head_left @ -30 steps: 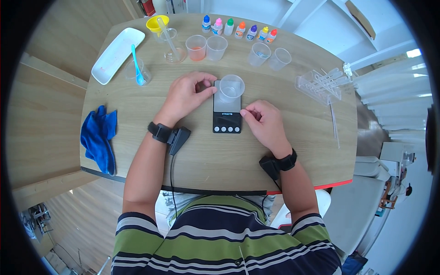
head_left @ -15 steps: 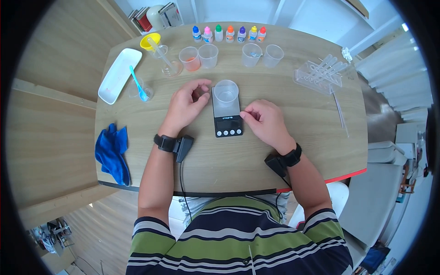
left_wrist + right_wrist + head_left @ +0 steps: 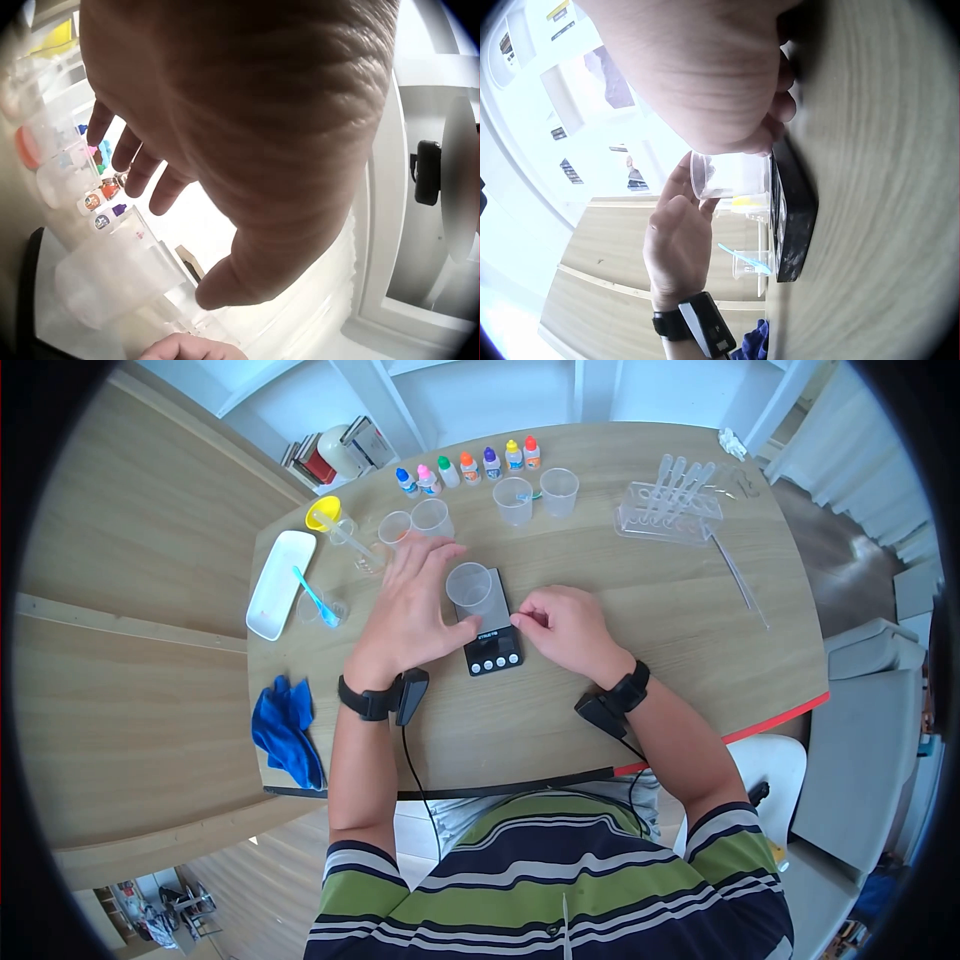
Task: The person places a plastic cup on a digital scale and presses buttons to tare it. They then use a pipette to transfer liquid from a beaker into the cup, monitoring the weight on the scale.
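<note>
A clear plastic cup (image 3: 469, 582) stands on the plate of a black digital scale (image 3: 493, 648) in the middle of the table. My left hand (image 3: 405, 610) is spread wide at the cup's left side, thumb low near the scale and fingers beyond, with a gap around the cup in the head view. At the scale's right edge, my right hand (image 3: 570, 630) has its fingers curled, thumb and forefinger pinching that edge. The right wrist view shows these fingertips right at the scale (image 3: 793, 217), with the cup (image 3: 731, 174) behind.
Several dropper bottles (image 3: 470, 468) line the back, with clear cups (image 3: 513, 502) before them. A test tube rack (image 3: 668, 515) stands right, a thin rod (image 3: 738, 578) beside it. Left are a white tray (image 3: 281, 585), a blue spoon (image 3: 316, 598), a yellow funnel (image 3: 323, 512) and a blue cloth (image 3: 287, 732).
My left hand has left the scale's left edge and spread its fingers beside the cup. The right hand has stayed at the scale's right edge. The head view has turned.
</note>
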Demonstrator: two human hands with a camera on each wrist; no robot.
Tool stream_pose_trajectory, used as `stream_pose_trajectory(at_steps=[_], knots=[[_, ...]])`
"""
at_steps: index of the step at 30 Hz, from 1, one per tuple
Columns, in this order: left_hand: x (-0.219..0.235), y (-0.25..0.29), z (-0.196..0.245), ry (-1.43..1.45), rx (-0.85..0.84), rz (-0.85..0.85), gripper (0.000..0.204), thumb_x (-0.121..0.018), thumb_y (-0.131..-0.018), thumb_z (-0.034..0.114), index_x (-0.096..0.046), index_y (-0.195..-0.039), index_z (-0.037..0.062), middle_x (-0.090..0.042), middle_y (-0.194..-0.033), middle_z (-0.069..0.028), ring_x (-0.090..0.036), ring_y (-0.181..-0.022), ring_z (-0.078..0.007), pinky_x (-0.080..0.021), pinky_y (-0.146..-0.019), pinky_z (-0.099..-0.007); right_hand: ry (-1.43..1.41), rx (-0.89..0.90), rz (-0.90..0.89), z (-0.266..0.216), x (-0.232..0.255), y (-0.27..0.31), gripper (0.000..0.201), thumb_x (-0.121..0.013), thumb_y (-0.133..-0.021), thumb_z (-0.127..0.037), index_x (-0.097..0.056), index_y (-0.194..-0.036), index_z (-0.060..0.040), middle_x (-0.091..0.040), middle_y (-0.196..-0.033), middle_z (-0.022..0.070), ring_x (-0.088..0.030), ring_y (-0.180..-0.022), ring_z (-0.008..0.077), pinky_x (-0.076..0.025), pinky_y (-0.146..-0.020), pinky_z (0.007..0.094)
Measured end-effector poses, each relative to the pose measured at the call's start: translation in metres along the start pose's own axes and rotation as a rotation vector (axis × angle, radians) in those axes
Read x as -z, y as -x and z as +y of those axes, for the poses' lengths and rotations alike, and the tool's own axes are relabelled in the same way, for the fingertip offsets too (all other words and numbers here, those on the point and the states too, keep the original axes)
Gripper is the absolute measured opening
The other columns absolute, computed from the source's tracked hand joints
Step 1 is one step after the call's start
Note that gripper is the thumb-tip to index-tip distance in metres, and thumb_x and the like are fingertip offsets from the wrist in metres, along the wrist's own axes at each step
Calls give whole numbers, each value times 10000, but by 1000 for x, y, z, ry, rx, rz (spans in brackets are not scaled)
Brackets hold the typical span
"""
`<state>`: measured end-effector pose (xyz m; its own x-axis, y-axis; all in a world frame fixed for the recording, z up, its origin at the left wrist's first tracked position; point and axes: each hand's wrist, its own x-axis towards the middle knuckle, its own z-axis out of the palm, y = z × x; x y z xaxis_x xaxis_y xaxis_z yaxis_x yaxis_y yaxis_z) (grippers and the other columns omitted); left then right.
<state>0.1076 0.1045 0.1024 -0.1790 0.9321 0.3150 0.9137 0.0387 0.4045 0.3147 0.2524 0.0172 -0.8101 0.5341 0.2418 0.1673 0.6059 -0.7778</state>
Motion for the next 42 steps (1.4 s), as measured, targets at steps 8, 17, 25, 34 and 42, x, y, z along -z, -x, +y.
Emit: stream_pose_trajectory(at_steps=[8, 17, 25, 34, 42], knots=[[0, -23, 0, -127, 38, -222, 564, -842, -714, 227, -682, -1216, 24, -646, -1340, -180, -584, -1346, -398, -470, -1168, -472, 28, 65, 42, 6, -4, 0, 176, -849, -910, -227, -764, -853, -84, -722, -773, 94, -701, -716, 300, -527, -647, 448], [7, -86, -29, -237, -72, -2, 558, -844, -717, 319, -738, -1184, 34, -632, -1467, -209, -546, -1438, -407, -427, -1212, -512, 31, 75, 43, 8, -5, 1, 174, -845, -904, -224, -761, -837, -87, -732, -783, 99, -721, -753, 326, -541, -674, 469], [-15, -123, -59, -389, 39, -186, 594, -869, -748, 393, -752, -1239, 79, -580, -1582, -210, -459, -1550, -420, -385, -1273, -527, 16, 71, 49, 7, -4, 1, 167, -819, -917, -233, -774, -826, -102, -747, -784, 105, -736, -775, 340, -559, -708, 482], [-27, -126, -64, -354, 149, -247, 639, -876, -752, 427, -762, -1276, 79, -575, -1598, -211, -486, -1532, -394, -356, -1284, -527, 2, 86, 67, 11, -6, 1, 173, -818, -912, -229, -765, -807, -101, -742, -774, 110, -731, -764, 349, -554, -707, 492], [-26, -117, -74, -361, 170, -228, 762, -864, -768, 488, -695, -1400, 97, -562, -1606, -180, -484, -1543, -378, -292, -1312, -593, 0, 91, 72, 9, -6, 0, 175, -822, -909, -229, -765, -807, -99, -742, -773, 111, -729, -764, 353, -552, -700, 494]])
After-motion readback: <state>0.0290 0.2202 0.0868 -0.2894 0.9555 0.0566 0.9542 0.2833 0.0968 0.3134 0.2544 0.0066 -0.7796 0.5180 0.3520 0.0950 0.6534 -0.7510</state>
